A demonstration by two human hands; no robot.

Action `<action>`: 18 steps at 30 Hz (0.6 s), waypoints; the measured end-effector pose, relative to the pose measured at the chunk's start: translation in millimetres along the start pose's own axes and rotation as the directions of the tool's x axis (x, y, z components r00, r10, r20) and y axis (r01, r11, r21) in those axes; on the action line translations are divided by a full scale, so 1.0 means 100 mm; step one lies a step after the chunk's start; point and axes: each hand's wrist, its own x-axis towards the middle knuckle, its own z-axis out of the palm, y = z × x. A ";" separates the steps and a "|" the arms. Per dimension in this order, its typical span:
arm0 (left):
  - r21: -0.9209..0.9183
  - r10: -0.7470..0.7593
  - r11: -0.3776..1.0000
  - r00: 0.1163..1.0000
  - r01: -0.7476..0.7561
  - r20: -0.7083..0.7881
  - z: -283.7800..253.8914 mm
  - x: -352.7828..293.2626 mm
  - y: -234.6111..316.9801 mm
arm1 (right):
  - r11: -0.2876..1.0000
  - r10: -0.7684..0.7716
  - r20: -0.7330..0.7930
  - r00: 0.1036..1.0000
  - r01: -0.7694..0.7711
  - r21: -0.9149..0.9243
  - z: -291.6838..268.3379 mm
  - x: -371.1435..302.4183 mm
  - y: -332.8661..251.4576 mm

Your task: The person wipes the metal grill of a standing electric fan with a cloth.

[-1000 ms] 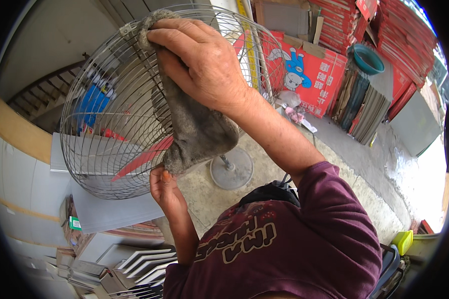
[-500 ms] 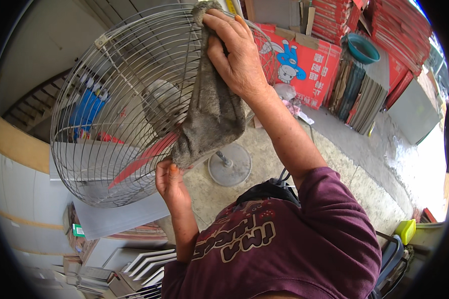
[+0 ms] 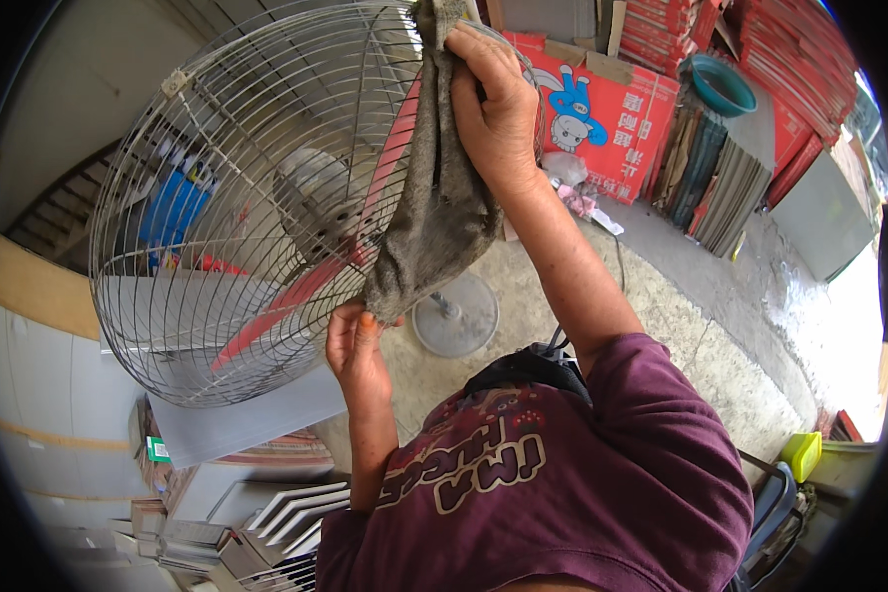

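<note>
A large pedestal fan with a round wire guard (image 3: pixel 183 84) and red blades (image 3: pixel 271 321) stands in front of me, to the left. A dirty grey-brown cloth (image 3: pixel 444 232) hangs along the right part of the guard. High up, my right hand (image 3: pixel 498 104) is closed on the cloth's upper part at the guard's rim. My left hand (image 3: pixel 361 357) pinches the cloth's lower corner beside the guard's lower right edge. The fan's motor housing (image 3: pixel 311 192) shows through the wires. Below the cloth is the round grey base (image 3: pixel 456 316); most of its pole is hidden.
A red printed carton (image 3: pixel 617 118) stands beyond my right hand. Behind it are stacked flat red boxes (image 3: pixel 779 59), a teal basin (image 3: pixel 722 87) and upright tiles (image 3: pixel 730 192). White panels (image 3: pixel 296 518) lean at the lower left, and a yellow container (image 3: pixel 804 456) stands at the right.
Both hands and the cloth have shifted slightly to the right. The cloth hangs narrower along the rim, and a second red blade now shows beside it. The guard has tipped a little upward and left.
</note>
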 end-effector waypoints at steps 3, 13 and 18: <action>0.011 -0.004 1.000 1.000 0.004 0.010 -0.01 -0.02 -0.02 | 0.999 0.039 -0.002 0.999 -0.039 0.013 -0.03 -0.01 0.03; -0.027 -0.026 0.999 0.999 0.025 -0.046 0.02 -0.07 -0.10 | 0.996 0.090 0.007 0.996 -0.090 -0.014 -0.17 -0.08 0.17; 0.003 -0.060 0.998 0.998 0.060 -0.014 0.05 -0.06 -0.18 | 0.983 0.170 0.027 0.985 -0.167 -0.073 -0.29 -0.17 0.35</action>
